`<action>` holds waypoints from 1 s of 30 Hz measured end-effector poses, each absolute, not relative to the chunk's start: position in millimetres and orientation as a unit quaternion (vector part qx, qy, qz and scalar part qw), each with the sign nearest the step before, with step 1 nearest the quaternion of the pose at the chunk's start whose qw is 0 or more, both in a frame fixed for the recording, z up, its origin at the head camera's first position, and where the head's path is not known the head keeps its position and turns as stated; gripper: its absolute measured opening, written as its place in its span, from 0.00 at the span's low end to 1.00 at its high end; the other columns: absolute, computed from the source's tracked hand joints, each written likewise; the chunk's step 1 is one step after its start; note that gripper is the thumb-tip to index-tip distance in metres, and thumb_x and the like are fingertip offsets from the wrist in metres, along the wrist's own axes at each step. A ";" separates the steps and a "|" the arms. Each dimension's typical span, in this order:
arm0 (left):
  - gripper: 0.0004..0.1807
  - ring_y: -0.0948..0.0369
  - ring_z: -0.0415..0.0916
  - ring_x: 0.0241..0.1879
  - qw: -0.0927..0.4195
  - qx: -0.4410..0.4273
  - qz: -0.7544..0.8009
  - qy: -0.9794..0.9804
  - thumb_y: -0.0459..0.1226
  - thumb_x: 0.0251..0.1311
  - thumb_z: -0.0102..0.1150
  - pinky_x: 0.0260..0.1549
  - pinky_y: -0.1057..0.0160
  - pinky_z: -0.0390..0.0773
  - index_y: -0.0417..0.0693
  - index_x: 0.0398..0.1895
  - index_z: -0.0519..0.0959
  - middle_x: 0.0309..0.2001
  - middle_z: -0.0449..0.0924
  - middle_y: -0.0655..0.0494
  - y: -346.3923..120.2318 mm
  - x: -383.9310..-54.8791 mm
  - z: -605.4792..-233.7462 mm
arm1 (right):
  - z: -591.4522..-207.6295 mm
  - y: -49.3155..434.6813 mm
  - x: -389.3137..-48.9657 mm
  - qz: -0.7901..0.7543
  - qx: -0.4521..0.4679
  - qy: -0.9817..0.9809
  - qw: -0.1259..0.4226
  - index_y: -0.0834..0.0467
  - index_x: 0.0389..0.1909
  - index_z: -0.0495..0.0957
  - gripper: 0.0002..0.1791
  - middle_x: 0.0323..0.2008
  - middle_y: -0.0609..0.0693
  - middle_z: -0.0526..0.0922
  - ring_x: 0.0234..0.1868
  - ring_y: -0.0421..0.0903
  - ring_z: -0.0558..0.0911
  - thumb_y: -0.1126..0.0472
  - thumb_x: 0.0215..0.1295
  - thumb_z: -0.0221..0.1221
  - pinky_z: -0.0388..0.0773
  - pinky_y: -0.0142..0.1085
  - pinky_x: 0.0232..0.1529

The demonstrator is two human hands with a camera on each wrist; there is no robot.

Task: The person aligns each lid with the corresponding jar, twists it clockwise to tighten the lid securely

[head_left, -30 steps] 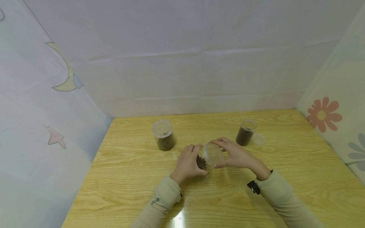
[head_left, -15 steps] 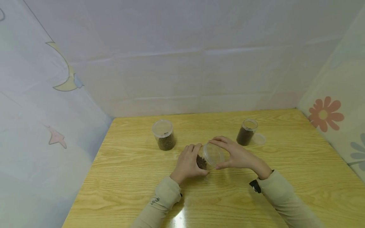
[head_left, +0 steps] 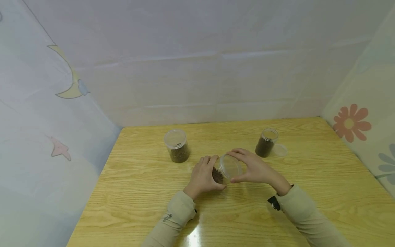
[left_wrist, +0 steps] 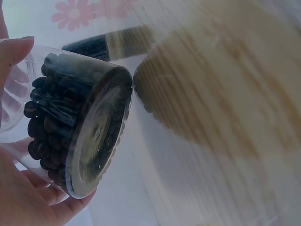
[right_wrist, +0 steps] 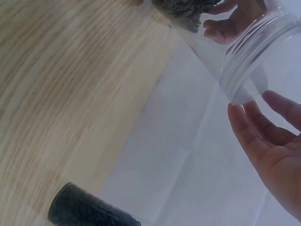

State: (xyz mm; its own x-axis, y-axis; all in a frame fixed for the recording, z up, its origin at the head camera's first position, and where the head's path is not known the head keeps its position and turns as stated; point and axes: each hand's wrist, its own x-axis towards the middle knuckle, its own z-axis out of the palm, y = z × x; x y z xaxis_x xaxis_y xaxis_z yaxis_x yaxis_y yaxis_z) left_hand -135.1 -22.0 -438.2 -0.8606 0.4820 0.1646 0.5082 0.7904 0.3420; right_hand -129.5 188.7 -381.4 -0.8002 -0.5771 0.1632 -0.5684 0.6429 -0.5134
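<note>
My left hand (head_left: 202, 177) grips a clear jar (left_wrist: 96, 141) of dark coffee beans (left_wrist: 49, 136) over the middle of the table. The jar is tilted, its mouth turned to the right and its beans gathered toward the bottom. At that end my right hand (head_left: 253, 167) holds a clear round lid (head_left: 232, 167) by its edge, thumb on the near side and fingers on the far side. In the right wrist view, the right fingertips (right_wrist: 235, 113) touch the ridged rim. Whether the lid is loose from the jar I cannot tell.
On the wooden table (head_left: 129, 192), a wide clear jar (head_left: 179, 152) part filled with brown grains stands back left. A narrower jar (head_left: 264, 146) with dark contents stands back right, a clear disc-shaped lid (head_left: 280, 150) lying beside it. A printed cloth (head_left: 172, 85) hangs behind.
The right hand's fingers and thumb shift slightly at the lid's edge. The left hand and the tilted jar stay in nearly the same place.
</note>
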 end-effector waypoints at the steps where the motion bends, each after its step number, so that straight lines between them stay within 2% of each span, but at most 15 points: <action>1: 0.54 0.56 0.67 0.48 0.034 -0.261 -0.189 -0.946 0.59 0.29 0.72 0.43 0.57 0.74 0.50 0.62 0.60 0.50 0.69 0.52 -22.0 -135.1 -438.3 | -381.4 188.1 -129.2 -0.282 -0.314 0.907 0.006 0.60 0.61 0.66 0.46 0.57 0.61 0.68 0.55 0.62 0.69 0.44 0.41 0.70 0.69 0.57 0.48; 13: 0.54 0.55 0.67 0.49 0.027 -0.259 -0.196 -0.945 0.59 0.29 0.72 0.45 0.56 0.73 0.49 0.63 0.59 0.50 0.69 0.51 -22.0 -135.5 -437.5 | -383.1 188.0 -129.6 -0.280 -0.298 0.912 0.005 0.63 0.60 0.66 0.45 0.57 0.63 0.68 0.48 0.56 0.75 0.45 0.43 0.70 0.72 0.54 0.44; 20: 0.55 0.55 0.67 0.49 0.020 -0.264 -0.205 -0.942 0.58 0.30 0.73 0.45 0.56 0.73 0.48 0.63 0.59 0.51 0.69 0.51 -23.6 -136.3 -438.0 | -383.9 188.0 -129.5 -0.274 -0.304 0.913 0.002 0.63 0.60 0.66 0.45 0.57 0.63 0.68 0.55 0.62 0.69 0.43 0.44 0.69 0.69 0.58 0.47; 26: 0.54 0.55 0.68 0.50 0.013 -0.266 -0.220 -0.939 0.57 0.30 0.73 0.46 0.55 0.73 0.47 0.63 0.59 0.52 0.69 0.50 -24.4 -138.4 -437.5 | -381.5 188.8 -128.9 -0.274 -0.308 0.911 0.000 0.63 0.60 0.66 0.44 0.57 0.61 0.68 0.56 0.61 0.68 0.43 0.45 0.68 0.68 0.57 0.49; 30: 0.54 0.54 0.68 0.51 0.004 -0.265 -0.247 -0.932 0.55 0.30 0.74 0.47 0.53 0.73 0.45 0.63 0.59 0.53 0.69 0.49 -25.0 -140.0 -437.0 | -380.3 193.2 -129.9 -0.290 -0.300 0.909 -0.005 0.64 0.59 0.68 0.39 0.56 0.61 0.69 0.54 0.60 0.70 0.46 0.49 0.66 0.70 0.54 0.48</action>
State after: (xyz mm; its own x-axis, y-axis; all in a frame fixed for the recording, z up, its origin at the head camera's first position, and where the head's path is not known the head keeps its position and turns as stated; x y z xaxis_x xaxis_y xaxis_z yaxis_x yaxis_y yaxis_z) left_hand -140.0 -25.0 -437.0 -0.8594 0.4922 0.1384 0.4962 0.7376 0.4579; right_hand -129.9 193.2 -380.3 -0.8198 -0.5428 0.1826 -0.5481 0.6513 -0.5248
